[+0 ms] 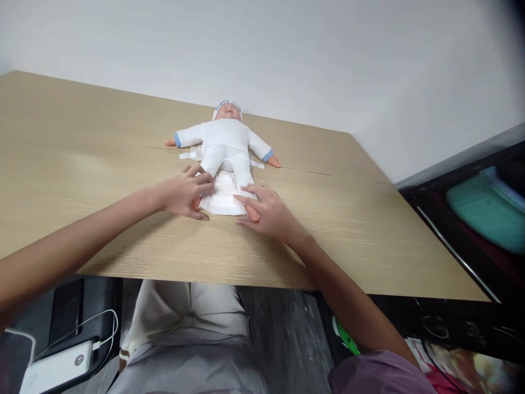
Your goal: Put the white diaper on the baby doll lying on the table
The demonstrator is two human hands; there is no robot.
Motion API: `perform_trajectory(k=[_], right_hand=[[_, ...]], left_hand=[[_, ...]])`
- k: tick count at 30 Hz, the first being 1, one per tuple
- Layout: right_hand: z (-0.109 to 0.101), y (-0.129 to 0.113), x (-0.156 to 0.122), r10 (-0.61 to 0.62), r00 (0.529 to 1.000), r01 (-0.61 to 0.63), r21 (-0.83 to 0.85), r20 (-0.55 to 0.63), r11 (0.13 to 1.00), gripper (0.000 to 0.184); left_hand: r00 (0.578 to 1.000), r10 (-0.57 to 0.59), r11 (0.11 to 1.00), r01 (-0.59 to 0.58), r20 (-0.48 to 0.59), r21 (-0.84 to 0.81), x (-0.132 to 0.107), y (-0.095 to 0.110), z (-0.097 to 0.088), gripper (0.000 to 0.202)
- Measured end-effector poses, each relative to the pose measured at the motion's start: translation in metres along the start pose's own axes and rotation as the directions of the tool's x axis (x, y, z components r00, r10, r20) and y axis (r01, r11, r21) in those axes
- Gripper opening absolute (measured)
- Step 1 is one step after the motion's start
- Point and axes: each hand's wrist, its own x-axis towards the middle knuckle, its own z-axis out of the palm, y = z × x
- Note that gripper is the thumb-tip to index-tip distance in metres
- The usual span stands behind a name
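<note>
A baby doll (226, 133) in a white suit with blue cuffs and a printed white cap lies on its back, arms spread, legs toward me. A white diaper (223, 202) is spread between its lower legs, and its side tabs (188, 156) stick out by the waist. My left hand (184, 191) is at the doll's leg on the left, fingers bent over it and thumb apart beside the foot. Around the other foot, my right hand (268, 210) has its fingers spread, fingertips touching the leg and diaper edge. Neither hand visibly grips anything.
The wooden table (102, 164) meets a white wall (266, 54) behind the doll. Below its front edge at left, a white power bank (57, 366) with a cable rests on a dark seat. A teal item (488, 208) lies at the right, past the table edge.
</note>
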Motion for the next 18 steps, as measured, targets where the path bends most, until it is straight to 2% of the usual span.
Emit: perform_trajectory(k=[4, 6, 8, 11, 15, 18], right_hand=[[0.006, -0.002, 0.002, 0.040, 0.997, -0.041, -0.010, -0.068, 0.999, 0.035], [0.006, 0.002, 0.009, 0.061, 0.992, -0.056, 0.045, -0.113, 0.997, 0.032], [0.003, 0.009, 0.020, 0.107, 0.980, -0.087, 0.119, -0.169, 0.989, 0.030], [-0.001, 0.026, 0.047, 0.194, 0.942, -0.132, 0.229, -0.274, 0.964, 0.030], [-0.006, 0.057, 0.094, 0.237, 0.878, -0.122, 0.284, -0.415, 0.951, 0.027], [-0.002, 0.086, 0.129, 0.318, 0.847, -0.185, 0.325, -0.425, 0.927, 0.032]], left_hand=[[0.998, -0.016, 1.000, 0.014, -0.067, -0.024, 0.008, -0.001, 0.001, 0.030], [0.992, -0.064, 0.992, 0.051, -0.109, -0.118, 0.013, -0.004, -0.004, 0.029], [0.977, -0.160, 0.967, 0.126, -0.143, -0.220, 0.020, -0.010, -0.013, 0.038], [0.926, -0.301, 0.913, 0.209, -0.230, -0.351, 0.036, -0.023, -0.024, 0.041], [0.841, -0.391, 0.887, 0.237, -0.373, -0.396, 0.070, -0.053, -0.027, 0.037], [0.774, -0.517, 0.821, 0.326, -0.366, -0.469, 0.099, -0.081, -0.019, 0.036]])
